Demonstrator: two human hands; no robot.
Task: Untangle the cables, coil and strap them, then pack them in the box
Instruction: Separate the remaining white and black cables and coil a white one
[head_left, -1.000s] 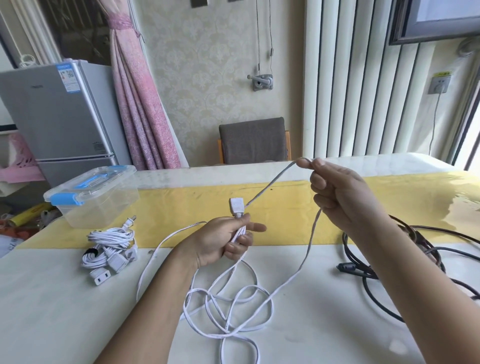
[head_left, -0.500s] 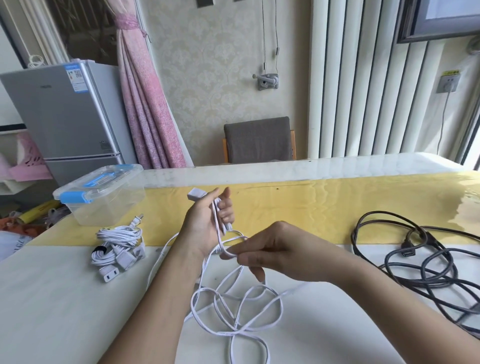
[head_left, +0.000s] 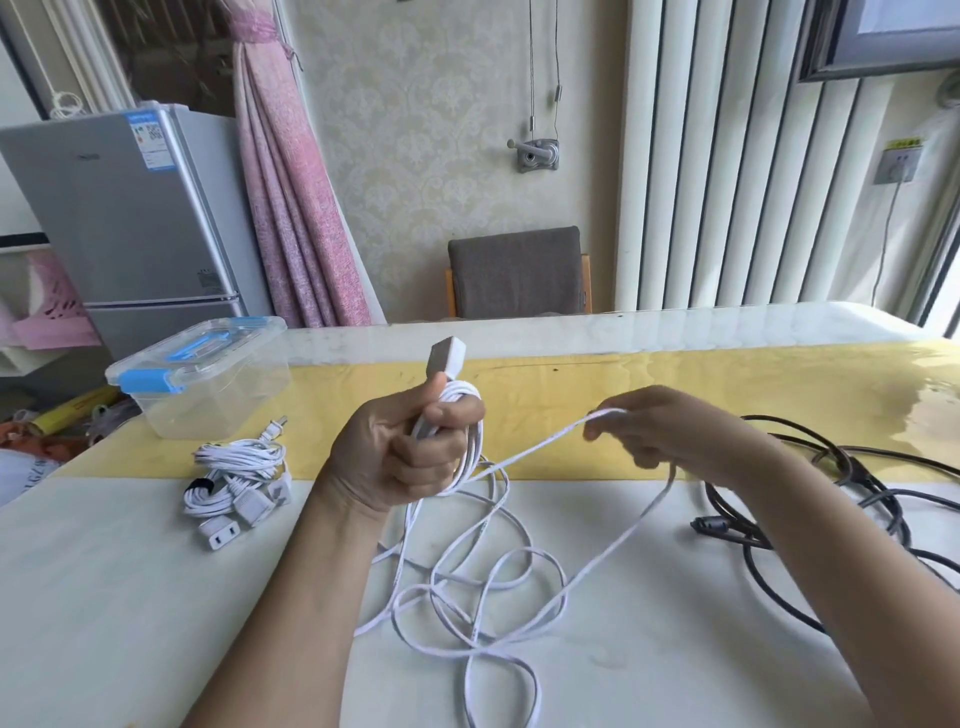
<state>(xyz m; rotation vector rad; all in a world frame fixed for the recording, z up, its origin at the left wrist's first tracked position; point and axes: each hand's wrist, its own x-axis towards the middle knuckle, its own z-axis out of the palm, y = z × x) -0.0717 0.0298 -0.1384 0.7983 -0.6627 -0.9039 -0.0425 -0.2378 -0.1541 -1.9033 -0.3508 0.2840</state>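
1. Coiling is the step in hand: the left hand (head_left: 400, 452) clenches the white cable (head_left: 470, 441) near its plug, a few loops wound round it.
2. The right hand (head_left: 660, 436) pinches the running strand, taut above the desk (head_left: 104, 597).
3. Next, I judge, another wrap; slack lies looped below, the box (head_left: 202, 379) closed at left.

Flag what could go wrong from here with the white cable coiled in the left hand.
1. The white cable has slack lying on the table in crossing loops; pulling it through the right hand could tighten a knot.
2. The turns gripped in the left hand are unstrapped and could spring apart if the grip eases.
3. The black cable lies beside the right forearm and might get dragged into the white loops.
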